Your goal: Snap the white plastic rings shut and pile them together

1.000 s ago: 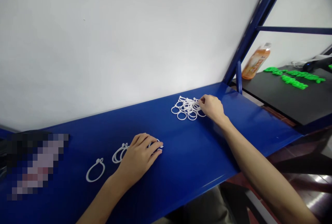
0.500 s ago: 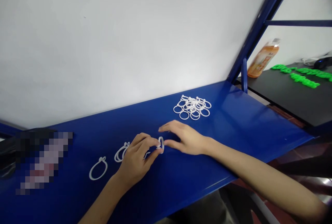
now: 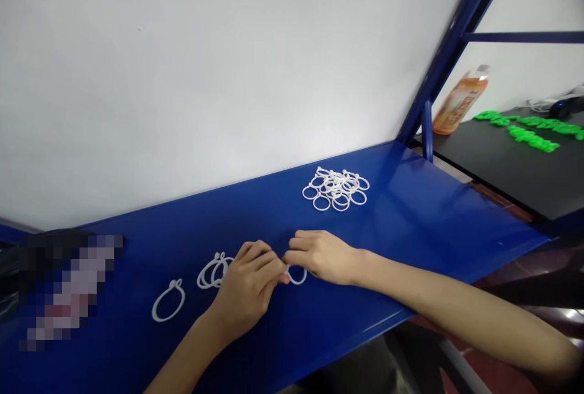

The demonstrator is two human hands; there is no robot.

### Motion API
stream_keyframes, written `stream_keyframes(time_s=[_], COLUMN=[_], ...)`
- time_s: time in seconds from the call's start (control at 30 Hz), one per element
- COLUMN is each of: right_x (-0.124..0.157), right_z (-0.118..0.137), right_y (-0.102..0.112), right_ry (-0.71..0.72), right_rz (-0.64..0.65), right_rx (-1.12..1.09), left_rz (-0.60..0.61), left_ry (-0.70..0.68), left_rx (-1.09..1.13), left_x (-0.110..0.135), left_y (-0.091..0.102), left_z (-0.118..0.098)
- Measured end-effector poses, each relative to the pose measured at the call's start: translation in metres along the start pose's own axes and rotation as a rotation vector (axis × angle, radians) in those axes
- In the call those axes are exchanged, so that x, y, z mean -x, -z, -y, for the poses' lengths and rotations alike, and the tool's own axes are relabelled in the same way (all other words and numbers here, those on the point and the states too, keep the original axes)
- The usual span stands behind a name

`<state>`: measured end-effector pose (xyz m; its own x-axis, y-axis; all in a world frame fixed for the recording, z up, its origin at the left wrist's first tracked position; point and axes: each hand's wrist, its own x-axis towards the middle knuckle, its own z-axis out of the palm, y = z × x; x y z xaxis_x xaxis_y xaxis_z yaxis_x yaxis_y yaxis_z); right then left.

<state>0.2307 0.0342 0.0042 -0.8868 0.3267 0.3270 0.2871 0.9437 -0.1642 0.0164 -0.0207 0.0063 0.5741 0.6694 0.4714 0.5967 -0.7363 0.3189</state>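
A white plastic ring (image 3: 299,283), like a shower curtain ring, is held between both hands, its lower arc showing below the fingers. My left hand (image 3: 246,284) pinches its left side with thumb and fingers. On the opposite side, my right hand (image 3: 325,258) has its fingers closed at the ring's upper edge; the fingertips and the ring's top are hidden. Left of my left hand lie overlapping white rings (image 3: 201,279), partly covered by it. Farther left a single ring (image 3: 156,310) with a knob and small loop rests flat on the blue table (image 3: 319,333).
A pile of white rings (image 3: 337,186) lies toward the back of the table. A black bag-like thing and a blurred patch (image 3: 75,287) are at far left. Beyond the blue frame (image 3: 426,129), a bottle (image 3: 460,102) and green pieces (image 3: 533,138) occupy a black table.
My right hand has closed its fingers onto the ring, having been spread beside it. The ring has turned from edge-on to showing its round opening. The view has shifted slightly.
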Motion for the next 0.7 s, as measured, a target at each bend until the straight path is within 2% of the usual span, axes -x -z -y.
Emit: stream_keyframes(time_s=[0.1, 0.23, 0.3, 0.47, 0.6, 0.7], right_x=[0.001, -0.001, -0.001, 0.005, 0.011, 0.012], right_z=[-0.001, -0.007, -0.014, -0.049, -0.077, -0.089], right_y=[-0.001, 0.0, 0.003, 0.016, 0.019, 0.016], right_ry=[0.005, -0.085, -0.188, -0.581, -0.685, -0.723], right_rz=[-0.005, -0.071, -0.115, -0.196, -0.277, -0.284], right_rx=[0.086, 0.098, 0.089, 0.212, 0.343, 0.4], left_rz=[0.01, -0.008, -0.001, 0.068, 0.107, 0.125], left_ry=[0.017, 0.107, 0.189, 0.338, 0.367, 0.362], left_rx=[-0.009, -0.064, -0.145, -0.365, -0.395, -0.382], left_x=[0.001, 0.001, 0.0, 0.003, 0.009, 0.013], left_y=[-0.004, -0.002, 0.001, 0.007, 0.014, 0.018], left_z=[0.001, 0.011, 0.017, 0.027, 0.032, 0.037])
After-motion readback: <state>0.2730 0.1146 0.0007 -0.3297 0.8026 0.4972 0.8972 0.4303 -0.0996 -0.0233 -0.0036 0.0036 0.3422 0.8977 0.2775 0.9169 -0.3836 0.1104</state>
